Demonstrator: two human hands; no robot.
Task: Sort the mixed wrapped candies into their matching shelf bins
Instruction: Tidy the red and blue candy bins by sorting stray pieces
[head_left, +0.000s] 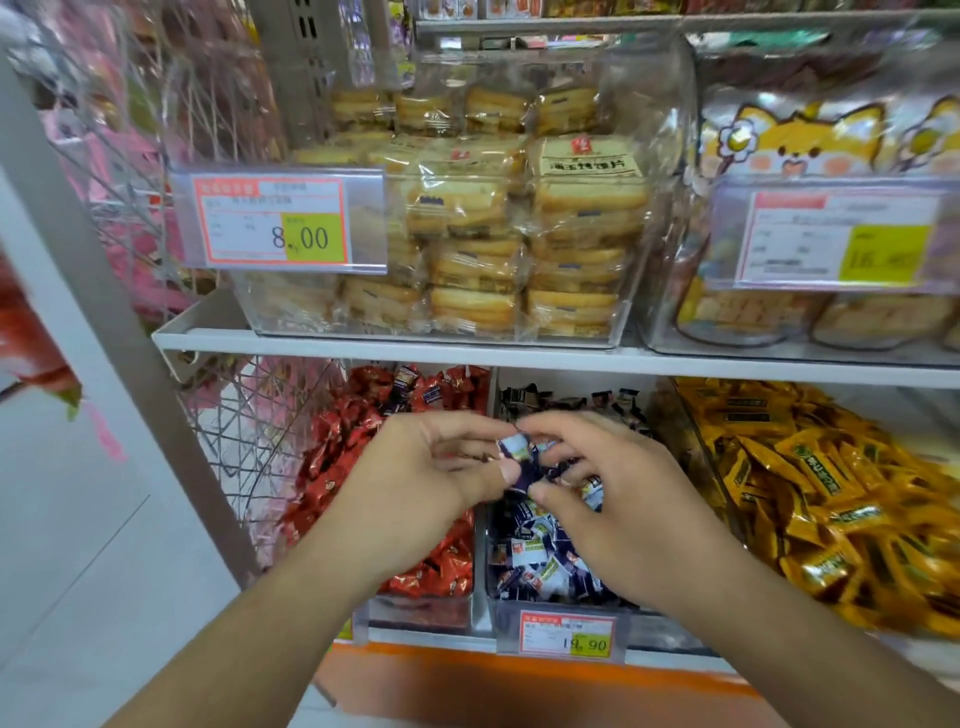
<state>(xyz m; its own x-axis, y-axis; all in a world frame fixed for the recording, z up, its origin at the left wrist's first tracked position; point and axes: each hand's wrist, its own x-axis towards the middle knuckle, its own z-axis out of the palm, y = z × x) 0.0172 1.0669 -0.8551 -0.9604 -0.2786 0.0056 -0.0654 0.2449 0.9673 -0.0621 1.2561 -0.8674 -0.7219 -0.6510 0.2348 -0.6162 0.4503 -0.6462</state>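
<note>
Both hands meet over the lower shelf. My left hand (441, 467) and my right hand (597, 483) together pinch a small bunch of dark blue and white wrapped candies (519, 452) between fingertips and thumbs. Below them lies the middle bin of blue and white candies (540, 566). To its left a bin holds red wrapped candies (441, 571); several blue pieces lie on its far end (410, 384). The bin at the right is filled with yellow wrapped candies (831, 493).
A white shelf board (363, 345) hangs just above the hands. On it stand clear bins of packed biscuit slices (493, 218) and cat-print snack bags (810, 150). Price tags (566, 631) clip to the bin fronts. A wire rack (249, 426) stands left.
</note>
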